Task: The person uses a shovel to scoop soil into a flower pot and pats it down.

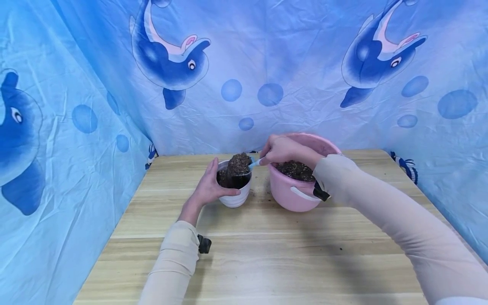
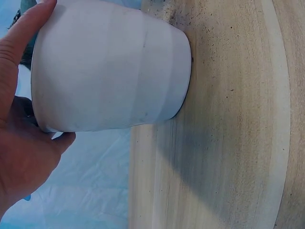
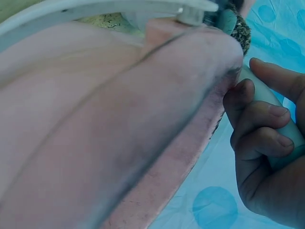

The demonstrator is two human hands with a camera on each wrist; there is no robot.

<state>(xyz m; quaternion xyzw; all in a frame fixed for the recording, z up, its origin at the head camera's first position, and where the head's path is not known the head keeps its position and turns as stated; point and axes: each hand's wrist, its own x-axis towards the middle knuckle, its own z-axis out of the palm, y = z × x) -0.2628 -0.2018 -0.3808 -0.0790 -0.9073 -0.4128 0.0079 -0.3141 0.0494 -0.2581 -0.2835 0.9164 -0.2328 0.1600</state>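
In the head view, the left hand [image 1: 209, 187] holds the white flowerpot [image 1: 234, 200] near its rim, the thumb across the near side and the fingers along the left. The right hand [image 1: 285, 150] grips the trowel [image 1: 257, 162] by its handle; a heap of soil [image 1: 239, 163] hides most of the blade at the pot's mouth. Just to the right, apart from the pot, stands the pink bucket [image 1: 289, 197], with dark soil inside and a white bail [image 1: 303, 195] against its near side. Both containers stand on the wooden table [image 1: 259, 258], before a blue curtain [image 1: 259, 46] whose back panel shows 2 dolphins.

In the left wrist view, the pot's base rests on the table, with soil specks beside it.

In the right wrist view, the fingers curl closely round the trowel's pale handle, beside the bucket's wall.
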